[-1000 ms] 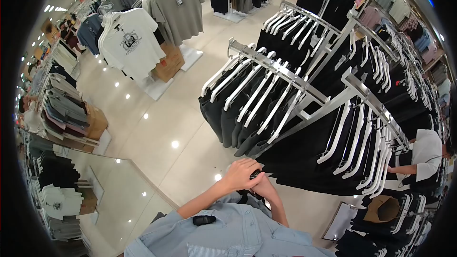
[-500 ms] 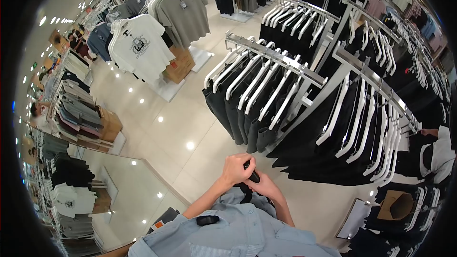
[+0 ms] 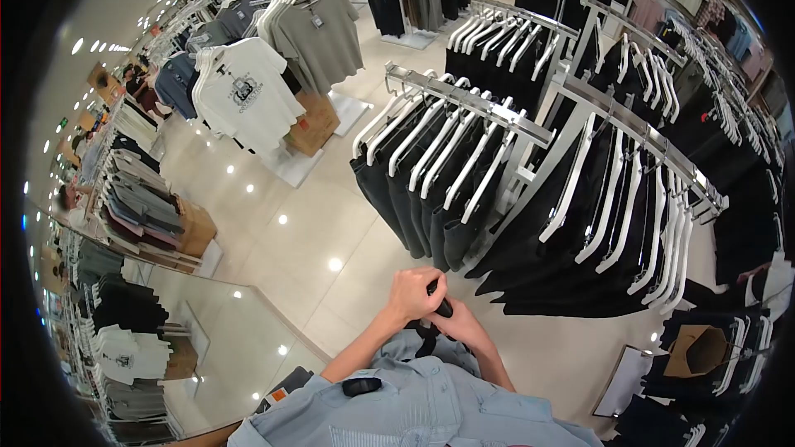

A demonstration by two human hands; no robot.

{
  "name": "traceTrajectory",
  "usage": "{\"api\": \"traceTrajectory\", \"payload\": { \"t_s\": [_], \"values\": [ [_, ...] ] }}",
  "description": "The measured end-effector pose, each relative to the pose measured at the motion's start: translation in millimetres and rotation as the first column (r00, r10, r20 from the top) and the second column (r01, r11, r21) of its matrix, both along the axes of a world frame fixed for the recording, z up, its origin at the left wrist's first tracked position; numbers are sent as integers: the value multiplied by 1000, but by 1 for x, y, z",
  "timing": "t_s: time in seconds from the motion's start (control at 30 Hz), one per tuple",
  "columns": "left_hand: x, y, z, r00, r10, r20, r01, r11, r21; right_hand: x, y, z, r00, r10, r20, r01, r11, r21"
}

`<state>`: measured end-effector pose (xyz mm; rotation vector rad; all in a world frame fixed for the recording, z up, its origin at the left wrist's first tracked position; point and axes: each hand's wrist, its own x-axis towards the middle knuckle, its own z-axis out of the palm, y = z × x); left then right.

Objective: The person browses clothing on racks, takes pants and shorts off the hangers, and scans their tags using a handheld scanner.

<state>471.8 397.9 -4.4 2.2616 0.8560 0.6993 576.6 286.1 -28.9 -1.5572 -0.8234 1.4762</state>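
Note:
My left hand [image 3: 416, 294] and my right hand [image 3: 460, 321] meet in front of my light blue shirt [image 3: 414, 406]. Both are closed around a small black object [image 3: 440, 305], which shows between them; its lower part is hidden. Just beyond my hands hang dark trousers [image 3: 406, 207] on white hangers, on a metal rack [image 3: 464, 99]. To the right, black garments [image 3: 571, 273] hang from a second metal bar [image 3: 646, 136]. A black device [image 3: 361, 386] sits on the shirt's chest.
At the upper left stand a white printed T-shirt [image 3: 247, 93], grey T-shirts [image 3: 319, 41] and a cardboard box [image 3: 312, 122]. A mirror [image 3: 224, 339] is at the lower left. A brown paper bag [image 3: 697, 350] lies at the lower right. A person's white sleeve [image 3: 777, 285] shows at the right edge.
The view has shifted, so the racks sit differently in it. My hands have come closer around the black object. The person at the right has moved mostly out of view.

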Motion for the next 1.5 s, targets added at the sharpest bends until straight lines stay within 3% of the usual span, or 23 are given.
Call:
{"api": "traceTrajectory", "payload": {
  "t_s": [0.47,0.7,0.87,1.03,1.2,1.5],
  "values": [
    [-43,-7,-2,991,131,-20,-131,991,0,-25,10,-5,984,179,-5,-179,984,-9],
    [-92,-26,-10,942,324,89,-323,946,-27,-62,14,-1,940,340,-19,-341,938,-59],
    [-123,-60,-8,901,432,48,-426,899,-98,-81,-1,7,879,476,25,-473,878,-75],
    [-136,-89,-2,896,437,84,-433,900,-56,-92,-29,15,863,494,103,-491,869,-55],
    [-144,-124,-2,896,423,135,-424,905,-22,-100,-68,11,885,464,-44,-466,883,-60],
    [-163,-167,-1,873,481,80,-478,876,-58,-114,-95,11,821,569,-52,-571,818,-68]
  ]
}}
